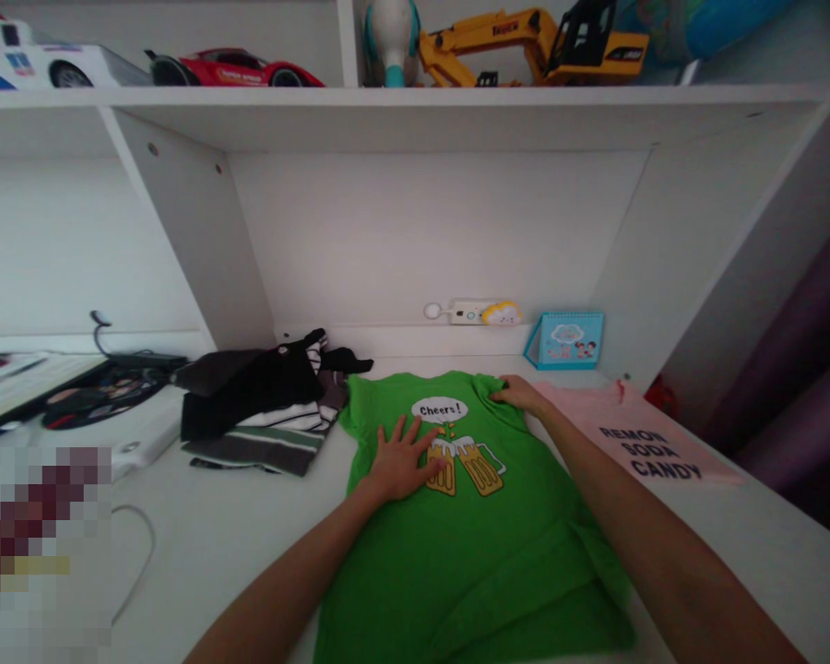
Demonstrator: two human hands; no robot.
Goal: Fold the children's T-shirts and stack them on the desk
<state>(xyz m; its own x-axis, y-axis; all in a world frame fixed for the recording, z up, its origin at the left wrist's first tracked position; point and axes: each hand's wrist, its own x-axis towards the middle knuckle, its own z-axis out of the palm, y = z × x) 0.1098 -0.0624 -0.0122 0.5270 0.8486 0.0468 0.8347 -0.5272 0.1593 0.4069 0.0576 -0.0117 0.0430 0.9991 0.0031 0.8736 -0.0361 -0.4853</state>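
The left hand (401, 458) lies flat and released on the green T-shirt (512, 553), the right hand (522, 395) pinches its shoulder, so a hard tug may bunch it.

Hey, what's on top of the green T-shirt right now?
Only the two hands: the left hand lies flat on the beer-mug print, hiding part of one mug, and the right hand pinches the fabric near the collar. The desk beneath the green T-shirt is covered.

Green shirt (470, 544) with yellow mugs, pink shirt (636, 433), striped clothes (269, 433)
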